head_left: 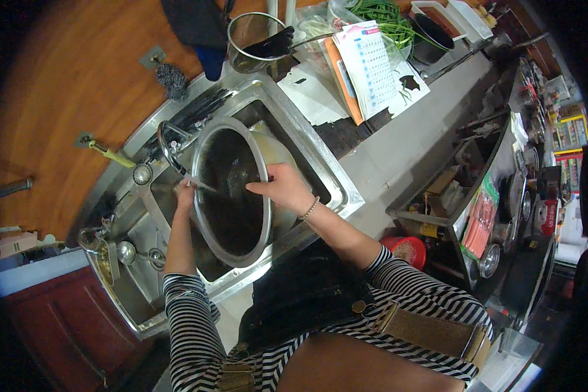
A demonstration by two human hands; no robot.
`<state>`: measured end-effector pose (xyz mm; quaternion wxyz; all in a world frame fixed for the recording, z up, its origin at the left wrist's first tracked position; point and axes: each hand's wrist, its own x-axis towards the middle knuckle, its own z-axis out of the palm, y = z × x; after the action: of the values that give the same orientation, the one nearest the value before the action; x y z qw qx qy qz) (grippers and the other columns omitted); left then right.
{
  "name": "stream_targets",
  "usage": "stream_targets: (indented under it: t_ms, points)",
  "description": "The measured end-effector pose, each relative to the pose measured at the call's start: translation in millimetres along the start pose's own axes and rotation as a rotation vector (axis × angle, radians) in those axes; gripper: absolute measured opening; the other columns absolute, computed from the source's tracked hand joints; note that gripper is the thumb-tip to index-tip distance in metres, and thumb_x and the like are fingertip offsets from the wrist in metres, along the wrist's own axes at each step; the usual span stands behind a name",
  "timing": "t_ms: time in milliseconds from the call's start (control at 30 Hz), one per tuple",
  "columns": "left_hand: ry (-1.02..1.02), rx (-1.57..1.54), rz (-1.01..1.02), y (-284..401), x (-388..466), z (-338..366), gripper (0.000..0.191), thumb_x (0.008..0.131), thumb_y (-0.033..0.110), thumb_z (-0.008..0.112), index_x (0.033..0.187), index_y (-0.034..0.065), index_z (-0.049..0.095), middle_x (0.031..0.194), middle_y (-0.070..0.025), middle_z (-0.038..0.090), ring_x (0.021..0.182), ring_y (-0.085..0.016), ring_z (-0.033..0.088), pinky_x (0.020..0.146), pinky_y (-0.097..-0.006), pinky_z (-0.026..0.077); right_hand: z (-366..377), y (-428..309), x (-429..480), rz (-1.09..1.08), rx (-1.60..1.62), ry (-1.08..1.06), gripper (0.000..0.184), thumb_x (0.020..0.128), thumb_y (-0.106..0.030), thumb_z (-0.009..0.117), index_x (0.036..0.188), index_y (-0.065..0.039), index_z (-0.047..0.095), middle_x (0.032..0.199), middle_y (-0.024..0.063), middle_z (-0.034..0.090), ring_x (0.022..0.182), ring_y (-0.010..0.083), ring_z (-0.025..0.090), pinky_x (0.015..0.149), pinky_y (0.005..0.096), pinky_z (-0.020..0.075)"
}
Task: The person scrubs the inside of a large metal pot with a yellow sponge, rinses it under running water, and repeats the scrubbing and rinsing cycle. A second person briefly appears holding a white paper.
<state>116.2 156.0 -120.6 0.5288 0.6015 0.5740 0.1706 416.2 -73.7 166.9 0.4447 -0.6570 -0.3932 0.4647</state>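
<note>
A large round metal pot is tilted over the sink basin, its dark inside facing up toward me. My right hand grips the pot's right rim, thumb on the inside and fingers around the outer wall. At the opposite rim, my left hand holds the pot, its fingers partly hidden beside the tap's end. Water runs from the curved metal faucet past my left hand into the pot.
A second basin at left holds a metal ladle. A strainer, a calendar pad and green vegetables are on the counter behind. A steel scourer hangs on the wall. At right are a shelf unit and red bucket.
</note>
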Motion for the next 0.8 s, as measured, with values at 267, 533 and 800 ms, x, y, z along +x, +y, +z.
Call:
stream_targets:
  t_ms: [267, 533, 800]
  points:
    - [0.028, 0.23, 0.164, 10.5, -4.4, -9.7, 0.039, 0.084, 0.035, 0.051, 0.115, 0.0113, 0.056, 0.101, -0.0141, 0.062, 0.092, -0.026, 0.058, 0.08, -0.0353, 0.043, -10.3, 12.6, 4.9, -0.034, -0.168, 0.051, 0.023, 0.066, -0.017, 0.06, 0.082, -0.002, 0.065, 0.066, 0.015, 0.061, 0.06, 0.022, 0.06, 0.058, 0.0327, 0.0463]
    - [0.453, 0.561, 0.132, 124.4, -25.9, -18.9, 0.022, 0.079, 0.028, 0.055, 0.087, 0.0101, 0.063, 0.084, -0.0159, 0.063, 0.08, -0.034, 0.061, 0.072, -0.0397, 0.047, -3.0, 49.9, -24.3, 0.17, 0.456, 0.189, 0.009, 0.068, -0.002, 0.059, 0.075, 0.001, 0.062, 0.067, -0.0012, 0.057, 0.059, 0.0069, 0.049, 0.054, 0.0222, 0.0392]
    - [0.493, 0.817, 0.224, 152.0, -7.7, -12.6, 0.009, 0.075, 0.011, 0.052, 0.079, 0.0045, 0.058, 0.08, -0.0184, 0.061, 0.08, -0.035, 0.061, 0.069, -0.0435, 0.048, -13.4, 50.0, -41.7, 0.272, 0.637, 0.201, 0.01, 0.069, 0.002, 0.059, 0.079, 0.001, 0.062, 0.072, 0.0032, 0.061, 0.063, 0.0104, 0.055, 0.06, 0.024, 0.044]
